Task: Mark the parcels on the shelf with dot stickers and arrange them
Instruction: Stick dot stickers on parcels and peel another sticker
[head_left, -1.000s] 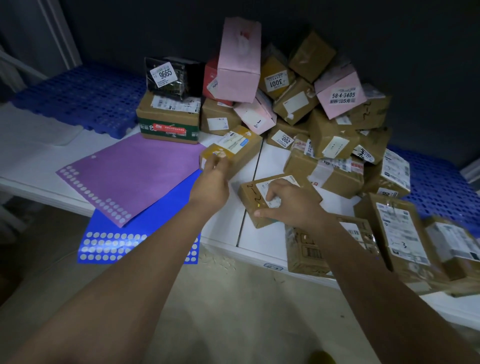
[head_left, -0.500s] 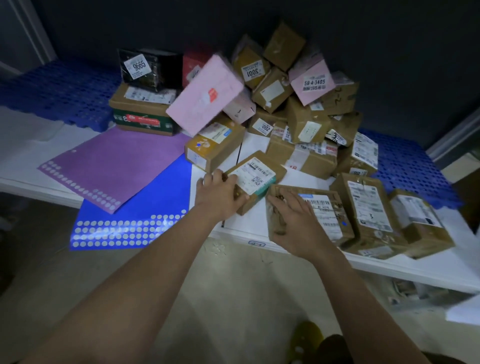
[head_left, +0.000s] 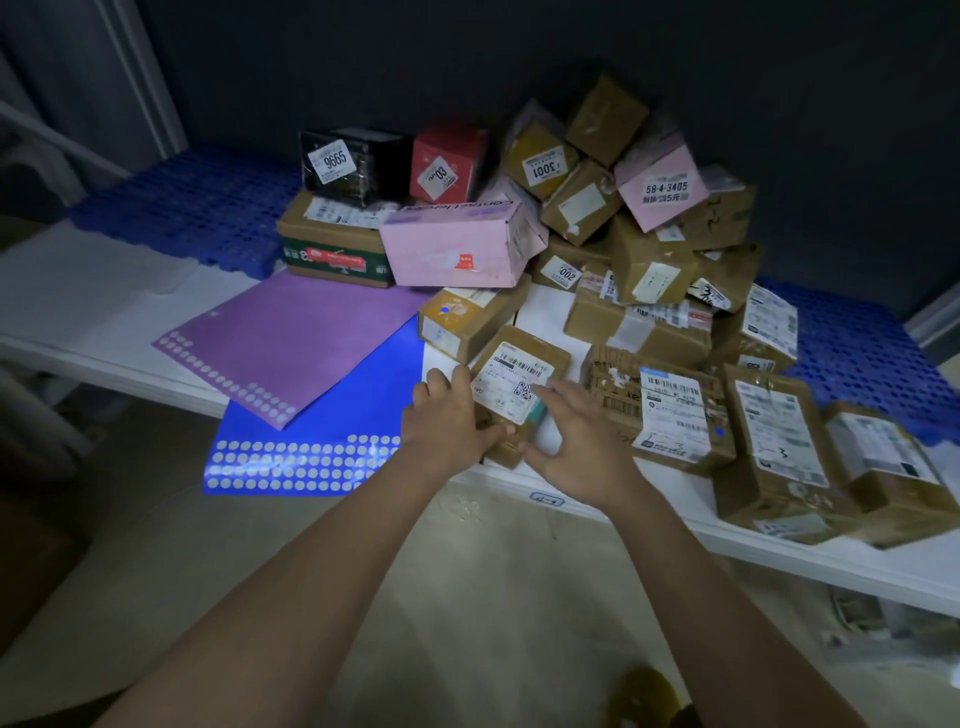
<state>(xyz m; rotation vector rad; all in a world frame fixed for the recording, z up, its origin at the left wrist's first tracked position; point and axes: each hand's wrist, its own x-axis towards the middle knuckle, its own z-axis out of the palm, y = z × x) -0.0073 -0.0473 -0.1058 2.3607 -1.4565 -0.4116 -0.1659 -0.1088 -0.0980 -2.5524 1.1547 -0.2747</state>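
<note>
Dim light is blurring most labels, and the left hand is hiding the near corner of the small brown parcel at the shelf edge, its grip curling round that side. The right hand is hovering beside it, grip spread. Purple sheet is overlapping blue dot-sticker sheet; a pink box is lying tipped against the pile.

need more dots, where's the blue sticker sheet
The blue sticker sheet overhangs the white shelf's front edge, partly under the purple sheet, beside the left hand.
</note>
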